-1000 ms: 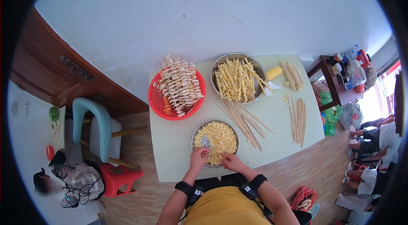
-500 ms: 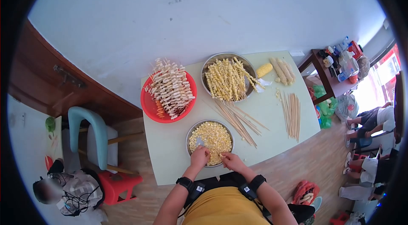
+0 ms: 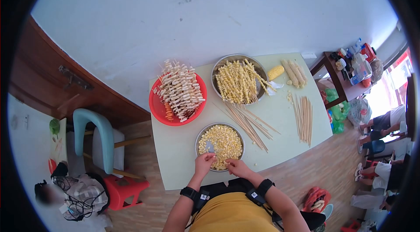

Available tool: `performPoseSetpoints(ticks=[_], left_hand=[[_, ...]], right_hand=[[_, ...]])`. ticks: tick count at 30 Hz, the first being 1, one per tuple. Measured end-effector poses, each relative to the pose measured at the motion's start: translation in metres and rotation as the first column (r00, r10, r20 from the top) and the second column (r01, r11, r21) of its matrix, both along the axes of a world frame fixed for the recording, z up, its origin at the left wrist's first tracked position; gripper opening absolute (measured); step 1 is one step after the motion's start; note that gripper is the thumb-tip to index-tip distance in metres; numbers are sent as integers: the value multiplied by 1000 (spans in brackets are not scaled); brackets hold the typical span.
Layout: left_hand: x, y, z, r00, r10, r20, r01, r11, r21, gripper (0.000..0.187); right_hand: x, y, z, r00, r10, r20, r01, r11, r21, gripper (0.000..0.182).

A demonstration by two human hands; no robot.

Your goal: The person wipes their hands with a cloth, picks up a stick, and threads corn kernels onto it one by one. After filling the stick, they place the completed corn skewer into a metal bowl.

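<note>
A metal bowl [image 3: 197,155] full of loose yellow corn kernels [image 3: 221,142] stands at the table's front edge, with a bare grey patch of its bottom showing at the left. Over its lower left rim is my left hand [image 3: 204,163], thumb and fingers pinched together. My right hand [image 3: 237,167] sits at the lower right rim, its fingertips also pinched and close above the kernels. Whatever each pinch holds is too small to make out. Beyond the bowl lie loose wooden skewers [image 3: 247,124], and behind them another metal bowl [image 3: 264,71] holds skewers threaded with corn [image 3: 236,81].
A red basin [image 3: 155,111] of skewers with white pieces stands at the back left of the table [image 3: 183,175]. Toward the right are a corn cob [image 3: 275,72], bare cobs [image 3: 294,73] and more skewers [image 3: 303,120]. A chair [image 3: 89,131] and seated people are around.
The whole view has shifted slightly to the right. Both hands stay pinched at the bowl's near rim, my left hand a little farther left relative to the bowl.
</note>
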State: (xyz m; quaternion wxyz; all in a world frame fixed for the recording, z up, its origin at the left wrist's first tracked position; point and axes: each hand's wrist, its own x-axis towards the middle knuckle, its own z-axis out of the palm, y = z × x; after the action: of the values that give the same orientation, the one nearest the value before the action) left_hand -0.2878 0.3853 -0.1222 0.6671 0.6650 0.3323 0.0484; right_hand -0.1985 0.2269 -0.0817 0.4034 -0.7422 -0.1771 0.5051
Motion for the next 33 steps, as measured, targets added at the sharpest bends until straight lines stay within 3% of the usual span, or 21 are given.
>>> performPoseSetpoints(ticks=[18, 24, 29, 33], left_hand=[[-2, 1, -5, 1000, -6, 7, 6, 999, 32, 16], [1, -2, 9, 996, -87, 16, 85, 990, 111, 16], [6, -9, 23, 942, -334, -15, 333, 934, 127, 18], [16, -2, 12, 971, -237, 43, 231, 968, 101, 16]], right_hand=[[0, 7, -5, 995, 51, 90, -46, 998, -48, 32], [0, 9, -1, 995, 33, 89, -28, 998, -57, 32], [1, 8, -10, 998, 48, 41, -47, 999, -27, 28], [1, 7, 9, 994, -110, 26, 111, 994, -20, 28]])
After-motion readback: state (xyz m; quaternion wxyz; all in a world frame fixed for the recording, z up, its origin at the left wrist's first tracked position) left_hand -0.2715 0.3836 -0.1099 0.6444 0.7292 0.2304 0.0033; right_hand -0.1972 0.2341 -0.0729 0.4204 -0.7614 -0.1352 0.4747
